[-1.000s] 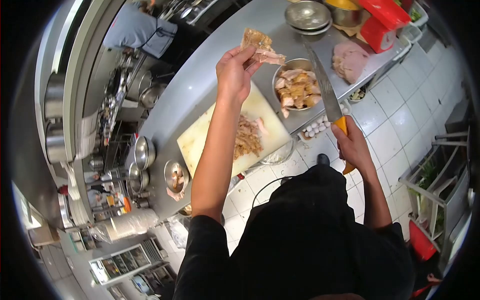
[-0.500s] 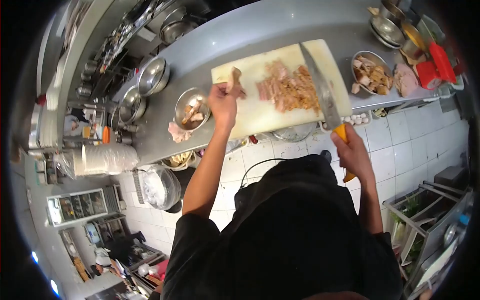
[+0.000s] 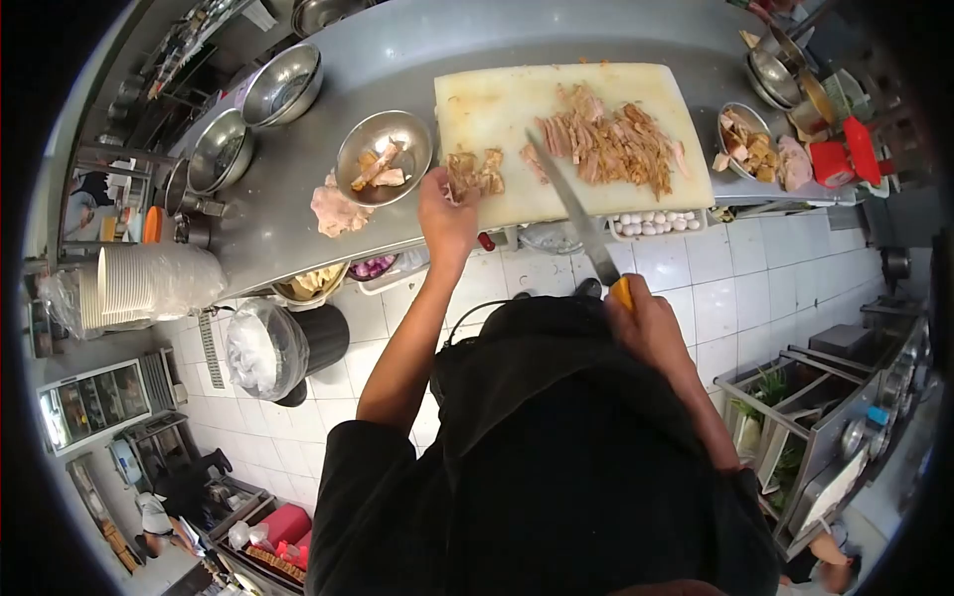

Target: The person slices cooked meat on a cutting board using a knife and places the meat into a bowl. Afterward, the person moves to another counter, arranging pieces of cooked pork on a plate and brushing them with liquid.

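Note:
My right hand [image 3: 646, 323] is closed around the yellow handle of a large knife [image 3: 576, 209]. Its blade points up and left over the cutting board [image 3: 507, 214], the tip near a small slice of meat. At the board's left edge, my left hand [image 3: 447, 221] has its fingers closed on pieces of cooked meat [image 3: 479, 171], partly hiding them. A wide pile of sliced meat [image 3: 621, 149] covers the board's right half. Just left of the board, a metal bowl [image 3: 348, 164] holds several chunks of meat, with a pale piece of meat [image 3: 340, 207] beside it on the counter.
Another bowl of meat chunks [image 3: 747, 141] stands right of the board, near a red container [image 3: 833, 164]. Empty metal bowls [image 3: 283, 84] sit at the left. Below the counter are a tray of white round items [image 3: 656, 223] and a lined bin [image 3: 263, 348].
My left hand has lowered its meat from above the board to the board's left edge. The knife has moved left, away from the board's right side. The camera view has shifted.

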`<state>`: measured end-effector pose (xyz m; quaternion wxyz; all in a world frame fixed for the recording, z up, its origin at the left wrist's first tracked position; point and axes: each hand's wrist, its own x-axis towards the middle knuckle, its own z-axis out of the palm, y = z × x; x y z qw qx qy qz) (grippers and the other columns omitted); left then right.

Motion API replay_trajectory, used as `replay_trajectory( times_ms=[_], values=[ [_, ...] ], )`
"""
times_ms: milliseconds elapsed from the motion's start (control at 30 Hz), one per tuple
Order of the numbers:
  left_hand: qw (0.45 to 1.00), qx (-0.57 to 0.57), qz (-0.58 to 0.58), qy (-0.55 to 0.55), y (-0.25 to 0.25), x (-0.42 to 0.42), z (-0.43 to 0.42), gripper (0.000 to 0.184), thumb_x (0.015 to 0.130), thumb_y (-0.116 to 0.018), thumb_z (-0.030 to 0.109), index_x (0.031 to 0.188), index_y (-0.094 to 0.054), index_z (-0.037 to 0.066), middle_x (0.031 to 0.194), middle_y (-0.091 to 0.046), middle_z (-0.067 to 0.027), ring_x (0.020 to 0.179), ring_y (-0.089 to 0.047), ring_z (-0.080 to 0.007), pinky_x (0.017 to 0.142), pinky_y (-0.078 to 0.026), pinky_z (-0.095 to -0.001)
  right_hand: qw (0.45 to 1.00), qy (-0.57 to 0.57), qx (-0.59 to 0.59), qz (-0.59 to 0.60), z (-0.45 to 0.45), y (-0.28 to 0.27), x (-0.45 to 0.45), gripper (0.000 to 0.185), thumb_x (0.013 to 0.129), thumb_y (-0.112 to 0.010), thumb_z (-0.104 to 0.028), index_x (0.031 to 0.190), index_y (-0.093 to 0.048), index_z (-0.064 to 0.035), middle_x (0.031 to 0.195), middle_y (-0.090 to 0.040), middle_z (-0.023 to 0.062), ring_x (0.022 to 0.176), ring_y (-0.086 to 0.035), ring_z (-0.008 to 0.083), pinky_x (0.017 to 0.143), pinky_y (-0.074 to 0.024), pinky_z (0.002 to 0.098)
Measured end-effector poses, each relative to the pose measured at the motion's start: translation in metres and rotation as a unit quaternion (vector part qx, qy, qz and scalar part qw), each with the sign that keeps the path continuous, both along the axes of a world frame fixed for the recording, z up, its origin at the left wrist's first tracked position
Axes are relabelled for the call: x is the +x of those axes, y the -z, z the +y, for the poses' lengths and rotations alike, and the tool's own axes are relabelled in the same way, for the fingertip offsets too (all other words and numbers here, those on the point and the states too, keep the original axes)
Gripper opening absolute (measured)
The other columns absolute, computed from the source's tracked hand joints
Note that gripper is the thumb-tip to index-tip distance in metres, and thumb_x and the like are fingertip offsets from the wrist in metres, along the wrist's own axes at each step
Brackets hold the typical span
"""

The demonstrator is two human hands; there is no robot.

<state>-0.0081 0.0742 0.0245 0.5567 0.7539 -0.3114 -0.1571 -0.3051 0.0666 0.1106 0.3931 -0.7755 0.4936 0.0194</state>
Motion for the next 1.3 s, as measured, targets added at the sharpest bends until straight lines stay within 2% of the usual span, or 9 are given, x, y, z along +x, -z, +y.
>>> replay_trajectory(
  times_ms=[33, 233, 300, 467, 600, 800, 933, 1167, 1300],
  values=[
    [0.993, 0.01, -0.114, 0.0, -0.002, -0.001, 0.001, 0.039, 0.076, -0.071, 0.004, 0.111, -0.054, -0.003, 0.103, -0.061, -0.0166, 0.096, -0.06, -0.029, 0.087, -0.047, -0.0378, 0.998, 0.016, -0.047, -0.046, 0.001, 0.001, 0.004, 0.033, 0.095, -0.056, -0.028, 0.113, -0.047, -0.0022, 0.078, -0.064, 0.0275, 0.076, -0.062, 0.0473, 0.068, -0.0481, 0.0522],
    [0.993, 0.019, -0.109, 0.037, -0.004, 0.001, 0.004, 0.034, 0.076, -0.069, 0.004, 0.109, -0.06, 0.0, 0.113, -0.057, -0.0195, 0.108, -0.053, -0.0355, 0.095, -0.042, -0.0422, 0.992, 0.005, -0.127, -0.021, -0.006, 0.023, 0.016, 0.032, 0.095, -0.055, -0.021, 0.116, -0.041, -0.0016, 0.077, -0.063, 0.0269, 0.072, -0.061, 0.0483, 0.064, -0.0459, 0.0552],
    [0.992, 0.007, -0.121, 0.042, -0.001, 0.0, 0.005, 0.031, 0.076, -0.068, 0.004, 0.107, -0.062, 0.0, 0.113, -0.057, -0.0191, 0.108, -0.054, -0.0354, 0.095, -0.043, -0.042, 0.99, -0.042, -0.127, 0.052, -0.013, 0.031, 0.015, 0.028, 0.095, -0.055, -0.021, 0.112, -0.042, -0.0023, 0.076, -0.063, 0.0267, 0.072, -0.06, 0.0486, 0.064, -0.0448, 0.0573],
    [0.994, -0.006, -0.102, 0.039, -0.003, 0.001, 0.01, 0.026, 0.077, -0.069, 0.004, 0.102, -0.064, 0.0, 0.115, -0.056, -0.0186, 0.108, -0.054, -0.0354, 0.094, -0.044, -0.0414, 0.989, -0.004, -0.145, -0.002, -0.007, -0.004, 0.024, 0.026, 0.095, -0.055, -0.021, 0.109, -0.042, -0.0036, 0.074, -0.062, 0.029, 0.072, -0.06, 0.0484, 0.066, -0.0448, 0.0582],
    [0.994, 0.001, -0.094, 0.05, -0.002, 0.001, 0.011, 0.026, 0.076, -0.07, 0.005, 0.102, -0.065, 0.0, 0.117, -0.056, -0.0189, 0.107, -0.055, -0.0349, 0.093, -0.045, -0.0404, 0.99, -0.05, -0.125, 0.037, -0.01, 0.036, 0.018, 0.027, 0.095, -0.055, -0.02, 0.109, -0.042, -0.0023, 0.074, -0.062, 0.0285, 0.07, -0.06, 0.0487, 0.065, -0.0451, 0.0573],
    [0.992, -0.006, -0.114, 0.059, 0.002, 0.006, 0.011, 0.028, 0.075, -0.071, 0.003, 0.102, -0.066, 0.001, 0.114, -0.057, -0.0178, 0.101, -0.058, -0.0332, 0.089, -0.048, -0.0388, 0.991, 0.004, -0.135, 0.011, -0.006, -0.004, 0.027, 0.025, 0.094, -0.055, -0.02, 0.107, -0.042, -0.0017, 0.075, -0.063, 0.0286, 0.071, -0.059, 0.0497, 0.066, -0.0453, 0.0574],
    [0.992, -0.011, -0.11, 0.059, 0.0, 0.001, 0.011, 0.028, 0.074, -0.07, 0.001, 0.102, -0.066, 0.001, 0.111, -0.058, -0.0167, 0.096, -0.06, -0.0308, 0.084, -0.05, -0.0368, 0.988, -0.051, -0.14, 0.037, -0.012, 0.04, 0.014, 0.025, 0.094, -0.056, -0.02, 0.106, -0.043, -0.0024, 0.072, -0.062, 0.0282, 0.069, -0.059, 0.0495, 0.066, -0.0455, 0.0575],
    [0.991, -0.013, -0.107, 0.073, 0.002, 0.003, 0.01, 0.029, 0.074, -0.069, 0.0, 0.103, -0.066, 0.0, 0.11, -0.058, -0.016, 0.094, -0.06, -0.03, 0.083, -0.05, -0.0356, 0.987, -0.014, -0.157, 0.027, -0.006, -0.002, 0.023, 0.025, 0.094, -0.056, -0.021, 0.107, -0.043, -0.0031, 0.072, -0.062, 0.0289, 0.071, -0.059, 0.0503, 0.066, -0.0447, 0.0586],
    [0.991, -0.026, -0.105, 0.081, 0.002, 0.001, 0.007, 0.029, 0.074, -0.069, 0.0, 0.103, -0.067, 0.001, 0.11, -0.058, -0.0162, 0.095, -0.06, -0.0301, 0.083, -0.051, -0.0358, 0.992, -0.02, -0.12, 0.03, -0.006, 0.027, 0.015, 0.026, 0.094, -0.056, -0.021, 0.107, -0.044, -0.0033, 0.073, -0.062, 0.0293, 0.072, -0.059, 0.0508, 0.066, -0.0447, 0.0592]
  ],
)
